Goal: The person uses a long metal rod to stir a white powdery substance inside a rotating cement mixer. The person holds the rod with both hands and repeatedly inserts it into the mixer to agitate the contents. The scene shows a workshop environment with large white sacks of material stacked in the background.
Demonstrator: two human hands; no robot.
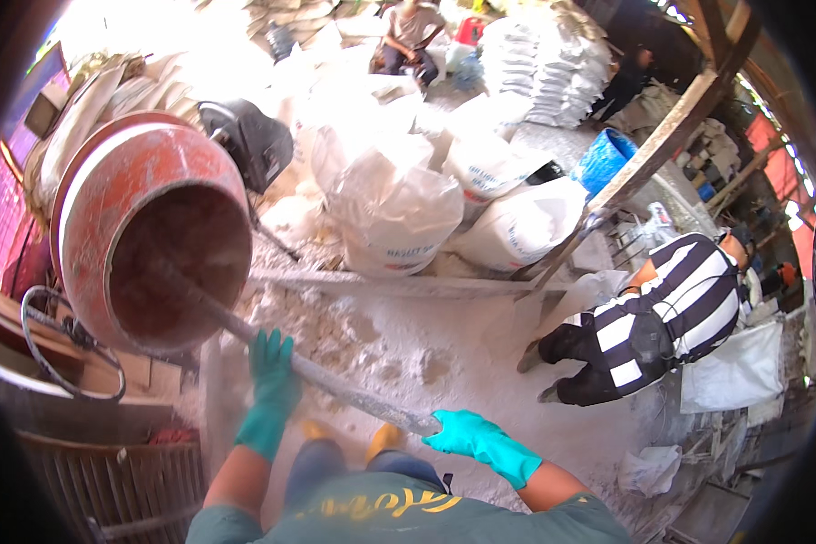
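A long, powder-coated pole (364,399) slants up to the left, its far end hidden inside the drum of an orange concrete mixer (160,153). My left hand (270,391), in a green rubber glove, holds the pole's middle just outside the drum mouth, fingers pointing up across it. Around the near end of the pole, in front of my body, my right hand (479,442) is closed, gloved the same way. The dim drum interior has a dusty, pinkish-brown look, and what lies deep inside cannot be made out.
Pale powder and lumps (381,340) cover the floor by my yellow boots (384,438). Behind a low ledge (408,285) stand large white sacks (394,217). A person in stripes (666,313) bends at right; another sits (411,37) at the back. A slanted timber post (659,149) rises at right.
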